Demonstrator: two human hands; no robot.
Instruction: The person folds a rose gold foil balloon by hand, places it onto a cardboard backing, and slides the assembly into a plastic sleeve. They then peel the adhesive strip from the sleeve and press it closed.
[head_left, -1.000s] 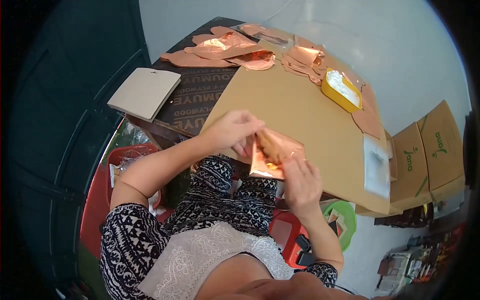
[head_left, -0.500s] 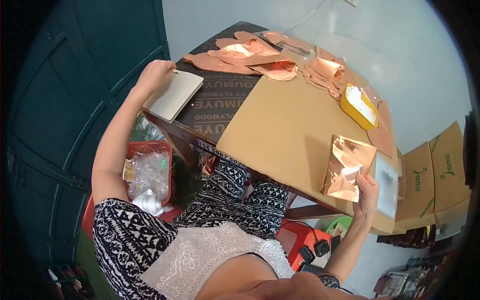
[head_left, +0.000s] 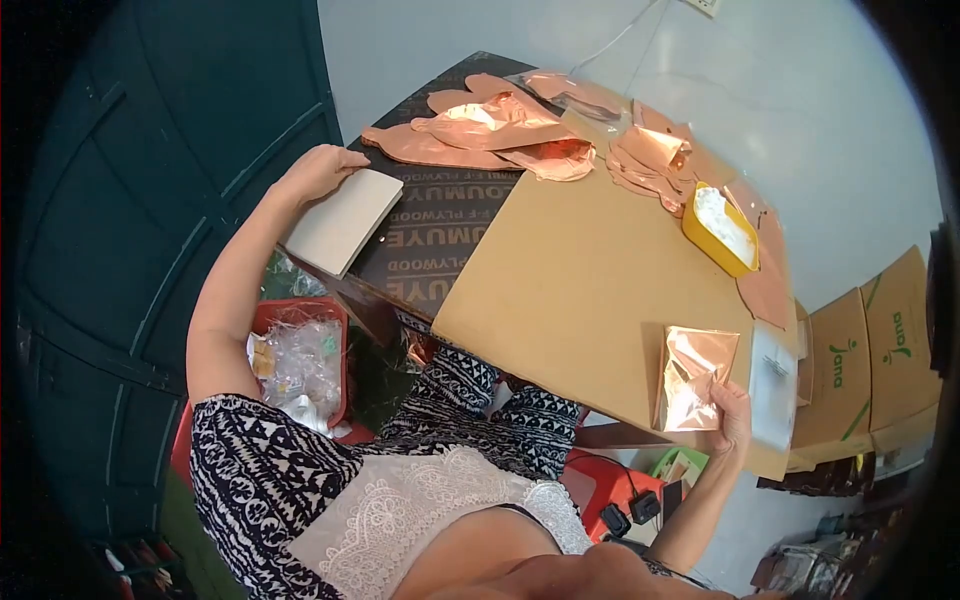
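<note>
My left hand (head_left: 322, 172) is at the far edge of a pale grey closed notebook (head_left: 342, 222) on the table's left corner. Its fingers are bent together along that edge, and the thumb side is partly hidden. A folded copper-coloured foil packet (head_left: 692, 376) is held up by my right hand (head_left: 733, 408) over the right front of a brown cardboard sheet (head_left: 560, 270). The thumb lies on the foil's shiny face and the other fingers are behind it.
Copper-coloured foil cutouts (head_left: 490, 125) lie along the table's back. A yellow tub (head_left: 735, 258) of white material stands at the right, near a white tray (head_left: 775, 385). Below are a red bin (head_left: 343, 365) of clear plastic and, to the right, cardboard boxes (head_left: 850, 350).
The foil packet has tilted and now shows a flatter, smoother face. My left fingers have shifted slightly along the notebook's far edge. The whole view has moved a little.
</note>
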